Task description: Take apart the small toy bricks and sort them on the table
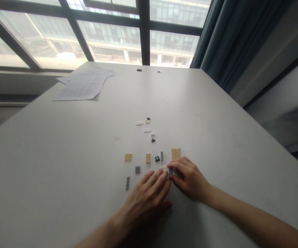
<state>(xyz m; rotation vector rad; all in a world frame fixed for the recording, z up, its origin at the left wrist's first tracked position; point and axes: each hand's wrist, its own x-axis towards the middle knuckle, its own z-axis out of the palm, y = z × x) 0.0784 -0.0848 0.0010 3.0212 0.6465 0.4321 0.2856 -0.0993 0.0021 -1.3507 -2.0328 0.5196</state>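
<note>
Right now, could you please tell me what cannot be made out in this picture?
All in the head view:
- White piece: full shape hidden by the left hand.
- Grey piece: partly covered by the right hand; whether it joins the white piece is unclear.
- Papers: writing too small and blurred.
- Curtain: top cut off by the upper edge.

This looks like an office, with papers [83, 86] on the white table [211, 117] beyond the left hand [150, 193] and windows [112, 39] farther ahead.
</note>
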